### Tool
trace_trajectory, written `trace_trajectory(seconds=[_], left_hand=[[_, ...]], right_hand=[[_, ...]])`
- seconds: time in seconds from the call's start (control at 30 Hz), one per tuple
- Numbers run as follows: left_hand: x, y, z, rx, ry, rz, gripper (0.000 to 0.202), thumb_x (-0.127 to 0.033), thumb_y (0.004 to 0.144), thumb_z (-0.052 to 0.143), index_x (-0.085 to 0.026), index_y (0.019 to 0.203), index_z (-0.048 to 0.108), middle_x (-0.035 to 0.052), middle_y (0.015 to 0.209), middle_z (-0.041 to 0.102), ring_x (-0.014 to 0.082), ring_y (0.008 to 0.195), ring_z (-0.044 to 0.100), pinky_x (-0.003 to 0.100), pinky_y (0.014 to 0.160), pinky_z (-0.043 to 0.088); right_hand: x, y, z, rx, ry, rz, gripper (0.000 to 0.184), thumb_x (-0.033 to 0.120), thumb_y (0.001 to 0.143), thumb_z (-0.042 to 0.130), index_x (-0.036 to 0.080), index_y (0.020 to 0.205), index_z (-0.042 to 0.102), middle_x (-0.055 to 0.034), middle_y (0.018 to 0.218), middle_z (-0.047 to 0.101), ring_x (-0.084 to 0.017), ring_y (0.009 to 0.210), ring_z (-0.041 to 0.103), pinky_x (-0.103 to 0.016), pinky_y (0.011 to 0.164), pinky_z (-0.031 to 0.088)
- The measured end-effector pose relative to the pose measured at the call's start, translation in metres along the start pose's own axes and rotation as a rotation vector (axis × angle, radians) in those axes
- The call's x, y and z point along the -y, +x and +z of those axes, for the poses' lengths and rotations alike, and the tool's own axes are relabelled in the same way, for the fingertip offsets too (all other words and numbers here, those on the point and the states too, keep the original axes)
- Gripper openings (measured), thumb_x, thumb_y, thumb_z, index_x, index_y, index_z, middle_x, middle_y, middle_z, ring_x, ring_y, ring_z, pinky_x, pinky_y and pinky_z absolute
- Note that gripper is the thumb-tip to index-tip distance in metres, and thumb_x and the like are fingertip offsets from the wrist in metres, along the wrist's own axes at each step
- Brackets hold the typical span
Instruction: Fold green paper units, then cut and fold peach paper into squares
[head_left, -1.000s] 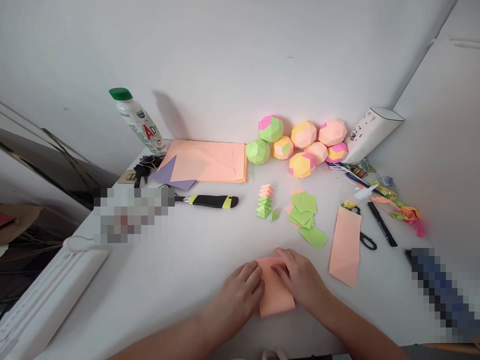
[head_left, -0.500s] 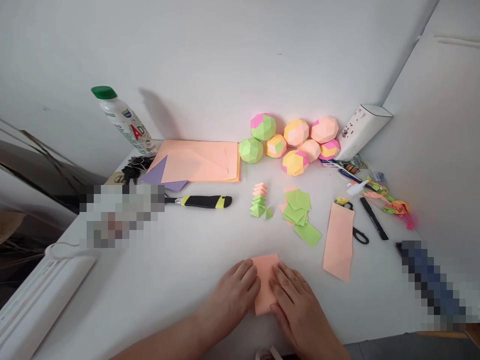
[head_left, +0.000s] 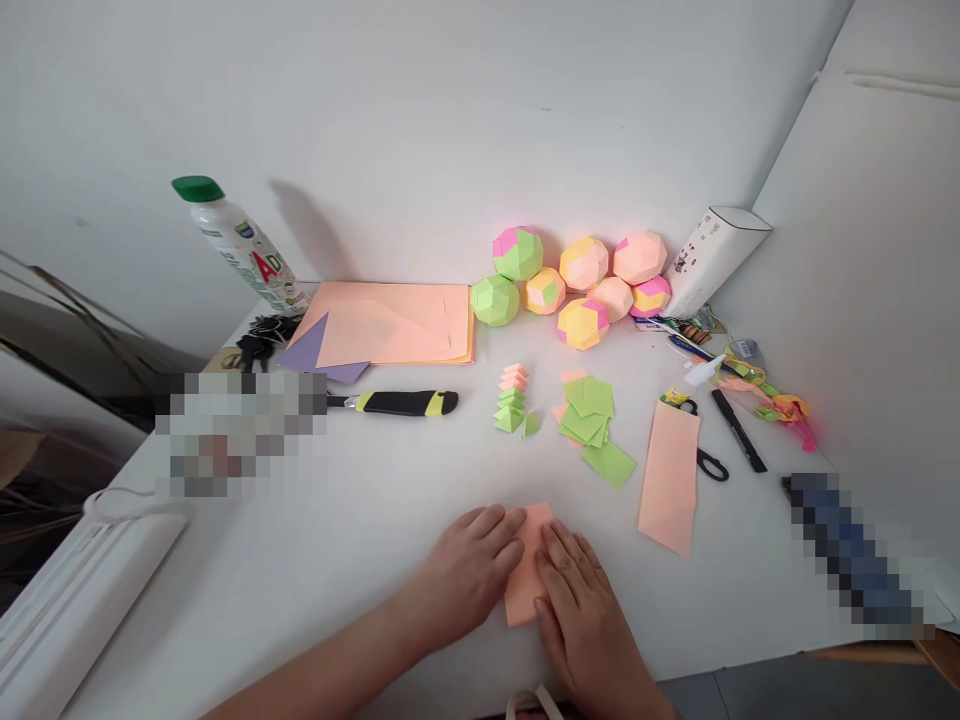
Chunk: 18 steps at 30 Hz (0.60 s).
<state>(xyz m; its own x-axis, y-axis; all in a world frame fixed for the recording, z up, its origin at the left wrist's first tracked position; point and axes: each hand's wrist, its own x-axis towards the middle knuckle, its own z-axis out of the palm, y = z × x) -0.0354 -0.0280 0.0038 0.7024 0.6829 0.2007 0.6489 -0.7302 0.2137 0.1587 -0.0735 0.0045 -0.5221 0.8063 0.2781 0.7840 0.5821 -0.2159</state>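
Note:
A folded sheet of peach paper point(head_left: 527, 575) lies on the white table between my two hands. My left hand point(head_left: 471, 575) rests on its left edge, the fingers a little bent and laid on the paper near the upper corner. On the right edge my right hand point(head_left: 581, 600) lies flat, its fingers stretched out and pressing the sheet down. Just beyond are loose green paper pieces point(head_left: 589, 410), with a few peach ones under them. Beside those stands a row of small folded green and peach paper units point(head_left: 511, 402).
Several paper balls point(head_left: 517, 253) sit by the wall. A utility knife point(head_left: 405, 402) lies left of the folded units, before peach sheets point(head_left: 382, 320). A peach strip point(head_left: 667, 480) partly covers scissors point(head_left: 712, 465); a black pen point(head_left: 739, 430) is beside them. A bottle point(head_left: 244, 245) stands back left.
My left hand's fingers have slid up and over the paper's upper left part and look less curled. My right hand stays on the right edge. The whole view has shifted slightly.

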Motion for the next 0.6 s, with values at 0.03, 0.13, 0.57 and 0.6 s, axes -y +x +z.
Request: trace_trajectory(seconds=[0.03, 0.13, 0.57, 0.6], left_hand=[[-0.001, 0.001, 0.000, 0.006, 0.002, -0.005, 0.008, -0.010, 0.083, 0.052, -0.017, 0.084, 0.056, 0.0063, 0.119, 0.057, 0.0206, 0.096, 0.051, 0.034, 0.084, 0.044], [-0.003, 0.004, -0.002, 0.033, 0.014, -0.007, 0.008, -0.011, 0.083, 0.052, -0.016, 0.088, 0.057, 0.0069, 0.116, 0.059, 0.0214, 0.095, 0.052, 0.035, 0.082, 0.045], [-0.009, -0.005, -0.011, 0.091, -0.017, -0.024, 0.040, -0.040, 0.086, 0.049, -0.015, 0.117, 0.053, 0.0114, 0.130, 0.051, 0.0280, 0.116, 0.045, 0.041, 0.097, 0.037], [-0.008, -0.007, -0.010, 0.096, -0.021, -0.023, 0.043, -0.043, 0.086, 0.049, -0.015, 0.119, 0.052, 0.0117, 0.131, 0.050, 0.0286, 0.117, 0.044, 0.041, 0.098, 0.036]], right_hand=[[0.001, 0.000, 0.000, -0.009, 0.004, 0.009, 0.038, 0.014, 0.087, 0.041, 0.008, 0.122, 0.054, -0.0165, 0.135, 0.050, -0.028, 0.130, 0.041, -0.050, 0.099, 0.046], [0.003, 0.001, 0.002, -0.025, 0.011, 0.024, 0.037, 0.016, 0.088, 0.042, 0.007, 0.122, 0.054, -0.0174, 0.133, 0.052, -0.029, 0.128, 0.044, -0.050, 0.099, 0.046], [0.018, 0.005, 0.006, -0.079, 0.008, 0.163, 0.035, 0.012, 0.084, 0.044, 0.009, 0.115, 0.059, -0.0167, 0.130, 0.055, -0.030, 0.124, 0.047, -0.052, 0.099, 0.044], [0.019, 0.005, 0.007, -0.084, 0.004, 0.168, 0.035, 0.011, 0.084, 0.043, 0.009, 0.115, 0.059, -0.0163, 0.130, 0.055, -0.030, 0.125, 0.047, -0.051, 0.099, 0.044]])
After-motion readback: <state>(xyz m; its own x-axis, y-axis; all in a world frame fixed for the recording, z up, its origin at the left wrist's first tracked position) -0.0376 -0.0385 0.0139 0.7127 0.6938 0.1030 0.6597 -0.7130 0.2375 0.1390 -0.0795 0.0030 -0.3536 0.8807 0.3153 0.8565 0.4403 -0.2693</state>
